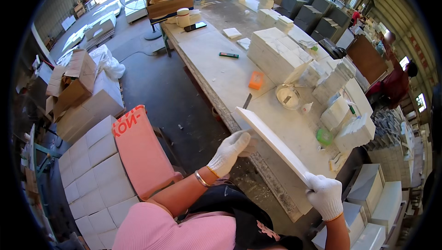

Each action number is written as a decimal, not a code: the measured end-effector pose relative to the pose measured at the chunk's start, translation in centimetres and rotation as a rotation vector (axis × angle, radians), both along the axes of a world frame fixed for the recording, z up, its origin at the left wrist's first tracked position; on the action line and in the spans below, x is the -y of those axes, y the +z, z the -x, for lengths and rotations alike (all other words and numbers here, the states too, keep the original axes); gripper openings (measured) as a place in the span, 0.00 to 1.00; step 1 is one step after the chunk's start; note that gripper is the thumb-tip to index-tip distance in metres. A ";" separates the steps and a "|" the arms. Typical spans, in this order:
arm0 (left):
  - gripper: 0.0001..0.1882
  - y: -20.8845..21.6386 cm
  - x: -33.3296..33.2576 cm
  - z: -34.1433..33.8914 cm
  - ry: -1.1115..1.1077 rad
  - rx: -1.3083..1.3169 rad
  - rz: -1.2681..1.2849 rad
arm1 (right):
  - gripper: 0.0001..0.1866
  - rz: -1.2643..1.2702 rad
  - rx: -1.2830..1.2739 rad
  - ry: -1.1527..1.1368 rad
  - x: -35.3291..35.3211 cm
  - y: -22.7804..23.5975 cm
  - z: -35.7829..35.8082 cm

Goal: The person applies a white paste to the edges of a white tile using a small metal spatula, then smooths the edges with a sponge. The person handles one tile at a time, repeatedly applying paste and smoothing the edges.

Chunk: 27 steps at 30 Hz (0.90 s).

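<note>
A long white stone slab [272, 140] is tilted up on its edge over the near side of the worktable. My right hand [325, 195], in a white knit glove, is closed around its near right end. My left hand [229, 153], gloved the same way, is just left of the slab, fingers stretched out and nothing held in them. Whether its fingertips touch the slab I cannot tell. Beyond the slab's far end lies a dark flat blade [247, 101]. An orange block [256, 80] and a round metal dish [288, 97] lie farther back.
The pale worktable [202, 49] carries stacked white tiles [278, 54], a phone [195, 26] and a green tape roll [324, 136]. At left stand cardboard boxes [76, 82], a pink-covered pad [143, 151] and wrapped blocks [99, 176]. Another person [396, 82] is at far right.
</note>
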<state>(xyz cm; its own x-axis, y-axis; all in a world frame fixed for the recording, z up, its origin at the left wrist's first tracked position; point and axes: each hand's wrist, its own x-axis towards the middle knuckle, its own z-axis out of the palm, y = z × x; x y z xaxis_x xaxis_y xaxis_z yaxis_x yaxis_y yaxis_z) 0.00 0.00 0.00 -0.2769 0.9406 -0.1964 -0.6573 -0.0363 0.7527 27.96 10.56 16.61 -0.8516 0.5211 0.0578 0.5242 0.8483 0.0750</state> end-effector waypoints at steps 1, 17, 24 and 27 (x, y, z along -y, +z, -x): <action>0.35 -0.9 -0.2 0.7 0.133 -0.131 0.003 | 0.18 0.021 -0.019 -0.009 -0.2 0.3 0.0; 0.32 -7.0 -15.5 11.6 -0.035 -0.503 -0.227 | 0.22 -0.138 -0.281 -0.518 -2.4 1.6 -13.4; 0.32 -7.7 -17.5 10.8 0.056 -0.447 -0.226 | 0.22 -0.009 -0.971 -1.257 1.4 -4.2 -27.6; 0.39 -8.1 -19.1 10.5 0.073 -0.535 -0.214 | 0.22 0.280 -1.076 -1.435 1.8 -5.7 -28.1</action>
